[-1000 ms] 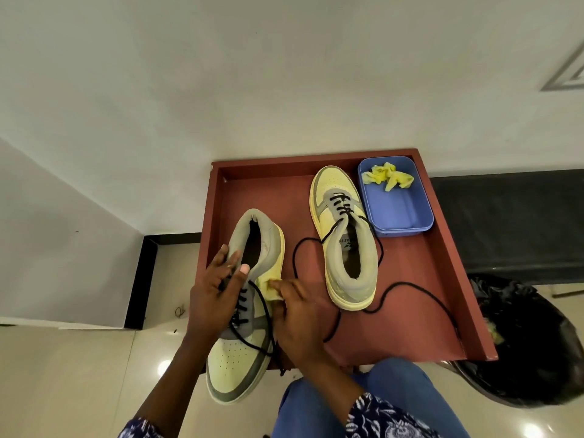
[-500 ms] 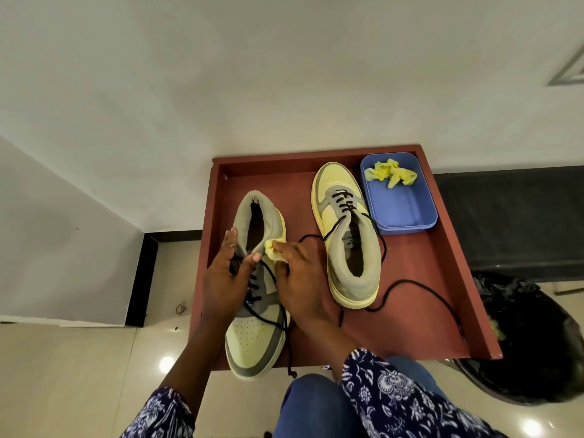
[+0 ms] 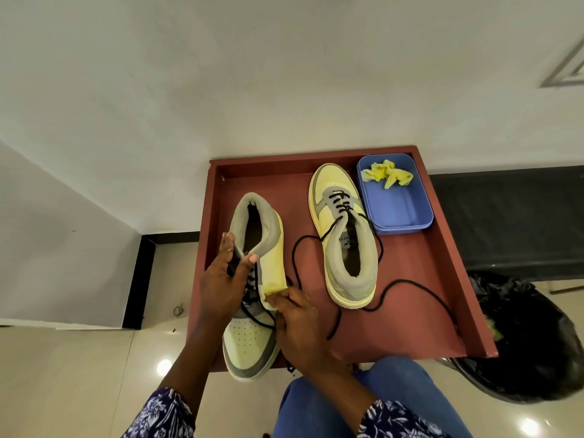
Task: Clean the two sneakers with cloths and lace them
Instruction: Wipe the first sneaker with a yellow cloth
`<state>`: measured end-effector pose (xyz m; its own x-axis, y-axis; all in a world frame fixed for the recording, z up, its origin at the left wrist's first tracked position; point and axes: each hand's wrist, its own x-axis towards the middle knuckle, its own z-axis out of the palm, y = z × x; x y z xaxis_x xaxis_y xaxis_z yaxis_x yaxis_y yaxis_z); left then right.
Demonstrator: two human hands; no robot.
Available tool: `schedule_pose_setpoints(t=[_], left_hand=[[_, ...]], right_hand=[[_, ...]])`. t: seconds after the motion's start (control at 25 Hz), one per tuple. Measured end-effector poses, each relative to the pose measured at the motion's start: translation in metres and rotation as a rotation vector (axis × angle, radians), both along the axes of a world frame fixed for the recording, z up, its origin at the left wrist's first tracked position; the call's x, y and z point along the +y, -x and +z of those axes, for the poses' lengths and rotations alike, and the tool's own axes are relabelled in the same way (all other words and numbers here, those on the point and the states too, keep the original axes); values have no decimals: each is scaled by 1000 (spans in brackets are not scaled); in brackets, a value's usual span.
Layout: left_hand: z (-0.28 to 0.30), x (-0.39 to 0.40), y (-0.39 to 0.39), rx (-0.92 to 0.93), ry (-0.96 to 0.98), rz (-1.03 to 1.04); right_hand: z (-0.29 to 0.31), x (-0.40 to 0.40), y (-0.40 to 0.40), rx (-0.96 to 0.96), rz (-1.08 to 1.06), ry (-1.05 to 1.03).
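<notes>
My left hand (image 3: 225,284) grips the left sneaker (image 3: 256,235), yellow and grey, at its tongue, thumb over the collar edge. Its toe points toward me and hangs past the near edge of the red tray (image 3: 442,279). My right hand (image 3: 297,324) pinches a small yellow cloth (image 3: 274,290) against the sneaker's right side at mid-length. The second sneaker (image 3: 346,235) lies flat in the tray, toe away from me, partly laced. Its black lace (image 3: 410,286) trails loose across the tray floor.
A blue plastic tub (image 3: 401,210) in the tray's far right corner holds another crumpled yellow cloth (image 3: 387,177). A bin lined with a black bag (image 3: 531,336) stands on the floor at the right. My blue-trousered knee (image 3: 363,399) is just below the tray's near edge.
My right hand slid the cloth back down the sneaker's side, from near the collar to mid-length. The left hand kept its hold at the tongue.
</notes>
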<state>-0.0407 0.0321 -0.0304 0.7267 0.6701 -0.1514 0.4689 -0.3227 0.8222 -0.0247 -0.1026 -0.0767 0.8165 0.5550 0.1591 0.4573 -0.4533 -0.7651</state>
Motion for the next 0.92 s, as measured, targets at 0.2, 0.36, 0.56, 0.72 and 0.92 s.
schedule_pose_setpoints(t=[0.2, 0.36, 0.56, 0.72, 0.92], left_hand=[[-1, 2, 1, 7, -13, -33], [-2, 4, 1, 21, -33, -35], [1, 3, 0, 26, -40, -28], [1, 5, 0, 19, -22, -23], [2, 4, -1, 24, -50, -25]], right_hand=[[3, 3, -7, 179, -177, -93], [12, 15, -23, 345, -283, -110], [18, 43, -67, 478, -356, -98], [20, 59, -93, 558, -397, -133], [7, 49, -84, 620, -355, -176]])
